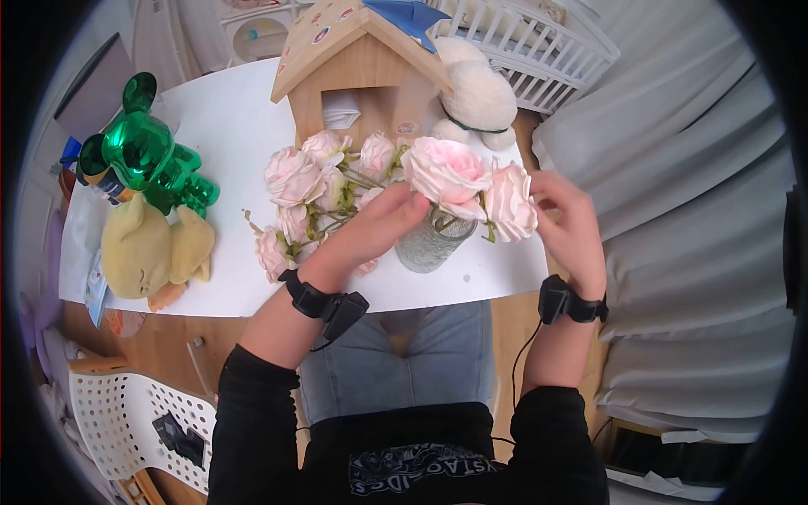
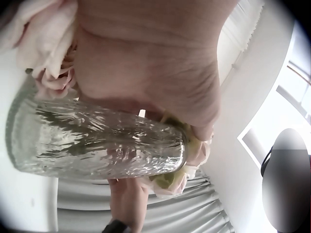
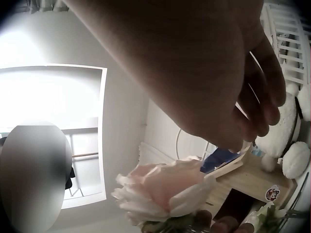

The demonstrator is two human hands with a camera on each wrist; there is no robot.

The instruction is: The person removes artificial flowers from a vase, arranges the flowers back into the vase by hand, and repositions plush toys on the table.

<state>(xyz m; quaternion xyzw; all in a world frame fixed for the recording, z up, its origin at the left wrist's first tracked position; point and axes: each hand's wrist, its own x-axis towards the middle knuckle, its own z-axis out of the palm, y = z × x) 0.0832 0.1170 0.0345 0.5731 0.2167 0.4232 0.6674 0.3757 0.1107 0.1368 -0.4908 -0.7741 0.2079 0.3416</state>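
A ribbed glass vase (image 1: 433,244) stands by the table's front edge, with a large pink rose (image 1: 446,172) over its mouth and another pink rose (image 1: 509,202) leaning out to the right. My left hand (image 1: 379,227) holds the vase near its rim. In the left wrist view, the heel of that hand lies along the glass vase (image 2: 102,141) and hides most of its fingers. My right hand (image 1: 572,223) is at the right rose's outer petals, its fingers loosely bent. The right wrist view shows a gap between those fingers and the rose (image 3: 165,189) below.
More pink roses (image 1: 295,177) lie left of the vase. Behind are a wooden toy house (image 1: 362,67) and a white plush toy (image 1: 480,97). A shiny green figure (image 1: 139,147) and a yellow plush toy (image 1: 147,252) stand at the left. Grey curtains (image 1: 673,202) hang at the right.
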